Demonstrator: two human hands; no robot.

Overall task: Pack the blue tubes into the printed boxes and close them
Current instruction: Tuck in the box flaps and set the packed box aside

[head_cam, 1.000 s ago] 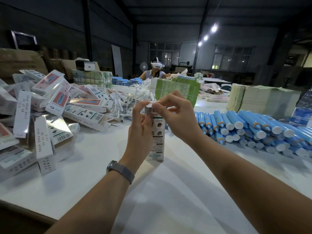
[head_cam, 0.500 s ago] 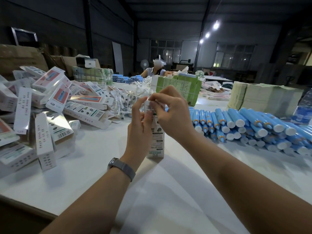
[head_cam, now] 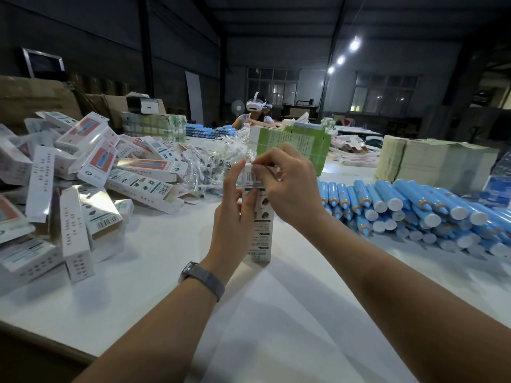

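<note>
Box (head_cam: 258,217) upright on white table (head_cam: 166,272)

Both forearms reach forward; the left hand (head_cam: 235,214) has raised fingers, the right hand (head_cam: 287,186) has curled, pinching fingers

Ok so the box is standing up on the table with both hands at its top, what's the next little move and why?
Probably press the top flap down and tuck it shut. The printed box stands upright on the white table, the left hand steadies its side, and the right hand pinches at the top edge, so closing looks nearly done. I can't see the tube inside.
</note>
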